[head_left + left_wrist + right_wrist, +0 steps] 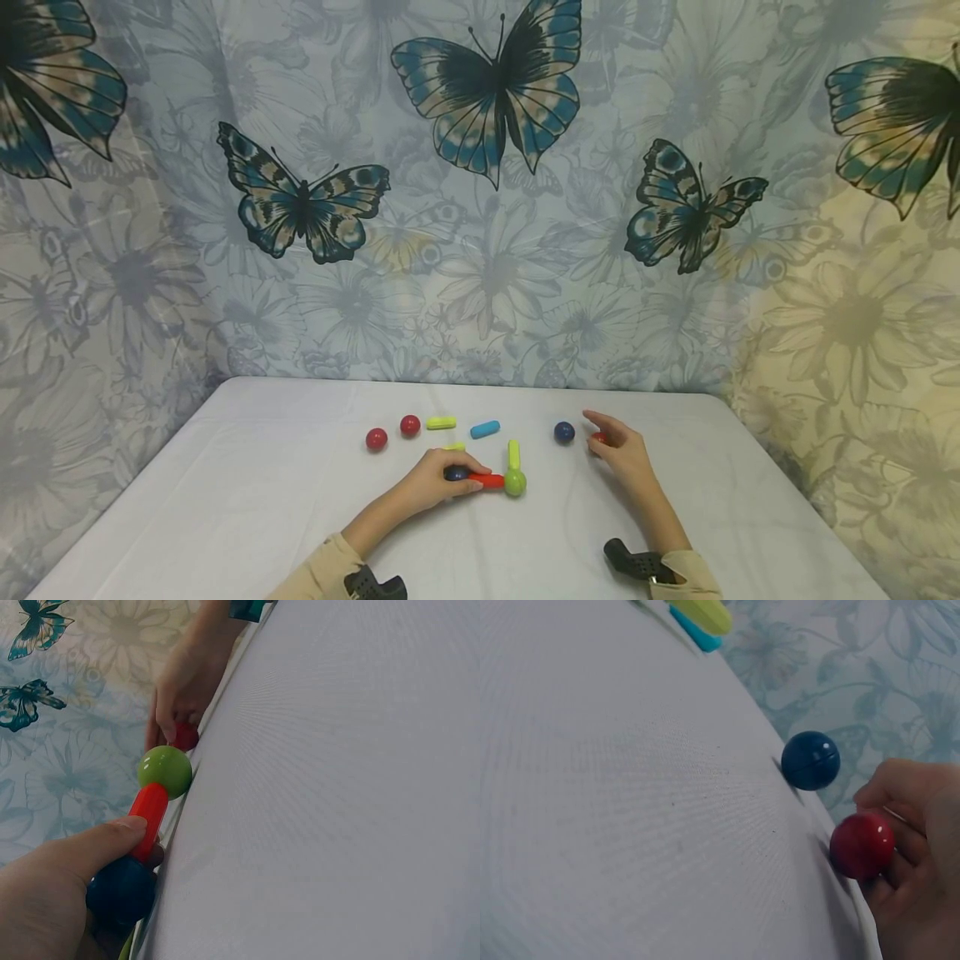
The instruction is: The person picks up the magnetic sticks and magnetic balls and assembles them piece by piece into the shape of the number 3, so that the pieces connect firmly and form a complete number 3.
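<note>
My left hand (442, 475) pinches a red rod (150, 810) between thumb and fingers. A dark blue ball (121, 891) sits at the rod's near end, inside the hand. At the rod's far end is a green ball (515, 482), from which a yellow-green rod (513, 454) points away toward the back. Over on the right, my right hand (622, 450) has its fingers curled about a red ball (862, 845), low at the tabletop. In the head view the thumb and fingers hide most of that ball. Beside it lies a loose dark blue ball (564, 432).
Two red balls, one left (377, 439) and one right (410, 426), lie at the table's back left. Near them are a yellow-green rod (441, 423) and a blue rod (485, 429). Another yellow-green rod (455, 447) is partly behind my left hand. A butterfly-print cloth (495, 275) hangs behind the white table (247, 483).
</note>
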`<action>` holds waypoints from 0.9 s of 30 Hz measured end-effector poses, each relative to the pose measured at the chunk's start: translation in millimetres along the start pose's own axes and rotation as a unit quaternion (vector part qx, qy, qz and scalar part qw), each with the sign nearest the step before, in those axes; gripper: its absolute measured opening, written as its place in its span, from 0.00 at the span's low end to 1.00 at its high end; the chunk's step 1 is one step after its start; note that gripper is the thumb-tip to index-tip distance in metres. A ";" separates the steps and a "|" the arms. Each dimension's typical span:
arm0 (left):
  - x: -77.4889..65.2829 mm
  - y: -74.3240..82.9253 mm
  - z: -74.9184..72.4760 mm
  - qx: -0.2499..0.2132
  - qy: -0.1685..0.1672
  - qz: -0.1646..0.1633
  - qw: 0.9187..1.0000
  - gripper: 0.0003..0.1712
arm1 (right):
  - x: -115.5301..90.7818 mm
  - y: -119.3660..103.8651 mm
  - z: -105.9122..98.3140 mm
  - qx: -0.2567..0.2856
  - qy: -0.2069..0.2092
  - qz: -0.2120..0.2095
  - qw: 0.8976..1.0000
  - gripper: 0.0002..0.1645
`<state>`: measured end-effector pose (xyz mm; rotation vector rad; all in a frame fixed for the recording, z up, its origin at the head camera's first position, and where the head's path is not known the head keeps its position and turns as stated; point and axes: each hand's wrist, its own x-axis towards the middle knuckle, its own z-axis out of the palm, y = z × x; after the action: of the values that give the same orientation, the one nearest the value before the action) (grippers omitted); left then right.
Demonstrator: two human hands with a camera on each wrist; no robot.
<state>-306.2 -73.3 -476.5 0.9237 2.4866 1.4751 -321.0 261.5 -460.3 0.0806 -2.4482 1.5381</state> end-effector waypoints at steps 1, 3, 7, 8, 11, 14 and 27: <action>-0.1 -0.1 0.0 0.000 0.000 0.000 1.000 0.12 | 0.3 0.5 0.1 0.001 -0.002 0.003 1.000 0.28; -0.2 -0.2 0.1 -0.001 0.000 -0.001 1.000 0.12 | 0.7 1.6 0.4 0.000 -0.006 0.007 1.000 0.29; -0.2 -0.3 -0.1 0.002 0.001 0.000 1.000 0.12 | 1.0 3.7 0.9 0.001 -0.013 0.014 1.000 0.31; -0.2 -0.2 -0.2 0.003 0.002 0.000 1.000 0.12 | 1.1 4.1 1.1 0.000 -0.013 0.015 1.000 0.31; -0.3 0.1 -0.3 0.005 0.003 0.000 1.000 0.12 | 1.1 4.4 1.5 -0.008 -0.016 0.020 1.000 0.31; -0.6 0.4 -0.1 0.005 0.003 -0.003 1.000 0.12 | 1.7 4.3 1.8 -0.009 -0.017 0.026 0.999 0.31; -0.8 1.6 -0.4 0.007 0.003 -0.002 1.000 0.12 | 0.6 6.5 1.1 -0.026 0.002 0.020 0.999 0.24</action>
<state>-305.0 -73.5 -475.2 0.9182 2.5057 1.4635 -323.0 263.5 -466.4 0.0184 -2.4983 1.4890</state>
